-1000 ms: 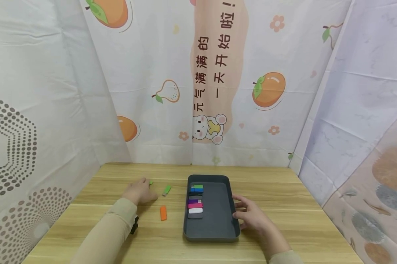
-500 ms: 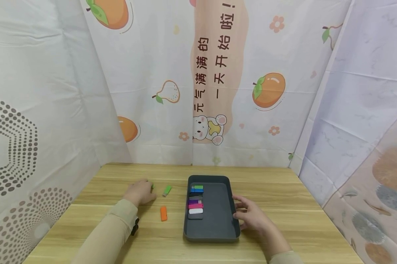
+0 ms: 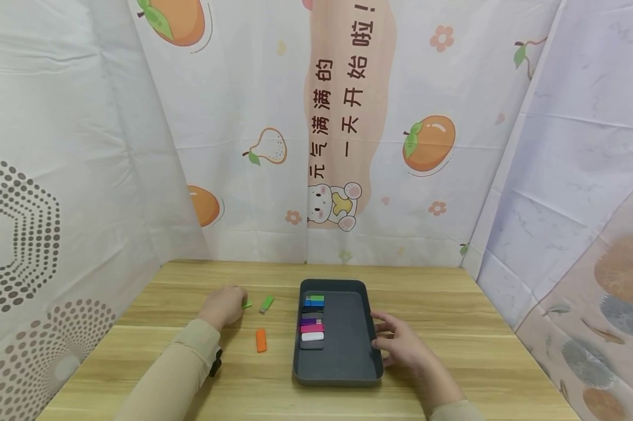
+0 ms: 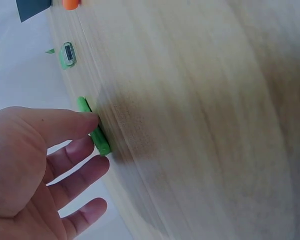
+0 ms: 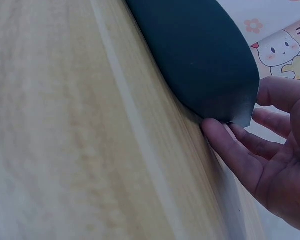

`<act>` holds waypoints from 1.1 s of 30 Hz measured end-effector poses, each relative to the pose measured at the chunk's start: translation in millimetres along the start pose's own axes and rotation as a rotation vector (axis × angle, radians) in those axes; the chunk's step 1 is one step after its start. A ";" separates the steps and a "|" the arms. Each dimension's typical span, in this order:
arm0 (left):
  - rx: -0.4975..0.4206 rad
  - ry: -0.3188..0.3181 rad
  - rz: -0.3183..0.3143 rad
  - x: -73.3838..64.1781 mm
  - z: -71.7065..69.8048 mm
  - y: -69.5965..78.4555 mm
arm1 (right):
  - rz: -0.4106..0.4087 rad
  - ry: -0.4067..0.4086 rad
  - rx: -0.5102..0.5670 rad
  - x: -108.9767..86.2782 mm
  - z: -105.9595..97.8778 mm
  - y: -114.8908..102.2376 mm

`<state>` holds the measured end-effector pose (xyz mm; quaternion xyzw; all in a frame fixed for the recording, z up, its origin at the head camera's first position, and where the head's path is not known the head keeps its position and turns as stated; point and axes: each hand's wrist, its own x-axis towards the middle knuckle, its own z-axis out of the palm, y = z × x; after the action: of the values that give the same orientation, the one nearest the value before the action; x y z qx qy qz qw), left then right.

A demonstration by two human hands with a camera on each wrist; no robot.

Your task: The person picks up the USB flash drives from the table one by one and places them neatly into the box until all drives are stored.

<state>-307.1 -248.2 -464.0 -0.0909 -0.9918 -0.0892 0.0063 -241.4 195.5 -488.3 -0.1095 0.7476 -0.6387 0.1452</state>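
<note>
In the left wrist view, a green USB flash drive (image 4: 100, 140) is pinched between thumb and fingers of my left hand (image 3: 223, 307), low over the wood. Another green flash drive (image 3: 266, 304) with a bare metal plug lies just right of that hand. Closer to me lies an orange flash drive (image 3: 261, 340). My right hand (image 3: 401, 342) rests its fingertips against the right wall of a dark grey tray (image 3: 348, 382). Along the tray's left side several flash drives sit in a column, among them a pink one (image 3: 312, 328) and a white one (image 3: 312, 337).
All of this stands on a wood-grain table (image 3: 432, 292). A printed curtain (image 3: 243, 204) hangs behind it, with more cloth on both sides. A black band (image 3: 215, 363) shows under the left wrist.
My left hand has shifted slightly right and the green drive at its fingertips has moved right and nearer to me. The right hand and tray stay in place.
</note>
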 end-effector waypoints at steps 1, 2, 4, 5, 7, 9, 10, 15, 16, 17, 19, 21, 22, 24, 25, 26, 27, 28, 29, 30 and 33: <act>0.002 0.001 -0.002 0.0 0.2 0.1 | -0.001 0.000 -0.001 -0.1 0.0 0.0; 0.004 0.002 -0.003 0.0 0.2 0.4 | -0.001 0.000 -0.003 -0.3 0.0 0.0; 0.009 0.009 -0.005 -0.3 0.1 0.9 | -0.002 -0.001 -0.004 -0.6 0.1 -0.1; 0.008 0.013 -0.008 -0.6 -0.3 1.3 | -0.003 -0.001 -0.004 -0.7 0.2 -0.1; 0.002 0.020 -0.016 -1.2 -0.4 1.4 | -0.003 -0.001 -0.002 -0.9 0.4 -0.6; -0.021 0.020 -0.029 -2.1 -0.9 1.5 | -0.003 -0.001 -0.001 -1.0 0.5 -1.0; -0.039 0.015 -0.040 -2.5 -1.1 1.4 | -0.003 -0.001 -0.002 -1.0 0.5 -1.1; -0.122 -0.022 -0.079 -3.5 -2.2 -1.6 | 0.002 0.001 -0.001 -0.6 0.6 -1.3; -0.134 -0.028 -0.082 -3.2 -2.2 -2.8 | 0.003 0.001 -0.001 -0.4 0.6 -1.2; -0.146 -0.031 -0.083 -2.7 -1.9 -4.2 | 0.004 0.002 -0.001 -0.2 0.5 -1.0; -0.165 -0.034 -0.086 -1.3 -1.0 -7.0 | 0.005 0.005 -0.003 0.0 0.5 -0.8; -0.181 -0.036 -0.087 0.3 0.1 -9.3 | 0.004 0.006 -0.006 0.1 0.3 -0.7; -0.188 -0.037 -0.086 1.3 0.8 -10.3 | 0.004 0.006 -0.007 0.1 0.2 -0.7; -0.196 -0.041 -0.085 2.9 1.9 -11.5 | 0.003 0.005 -0.008 -0.2 0.1 -0.8; -0.199 -0.044 -0.084 3.6 2.3 -11.7 | 0.003 0.004 -0.008 -0.3 0.0 -0.8; -0.200 -0.046 -0.084 4.2 3.0 -11.9 | 0.003 0.003 -0.007 -0.4 0.0 -0.9; -0.198 -0.048 -0.082 4.5 3.3 -11.8 | 0.004 0.003 -0.007 -0.6 0.1 -1.0; -0.193 -0.049 -0.081 4.6 3.7 -11.5 | 0.003 0.003 -0.008 -0.6 0.1 -0.9; -0.191 -0.051 -0.083 4.5 3.9 -11.1 | 0.003 0.002 -0.008 -0.7 0.2 -1.0; -0.188 -0.052 -0.084 4.2 3.8 -10.4 | 0.003 0.003 -0.007 -0.8 0.2 -1.1; -0.176 -0.056 -0.092 3.1 3.1 -7.9 | 0.003 0.001 -0.001 -0.7 0.4 -1.3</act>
<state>-311.6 -254.8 -468.4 -0.0480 -0.9831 -0.1736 -0.0336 -240.7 195.1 -487.0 -0.1085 0.7481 -0.6382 0.1458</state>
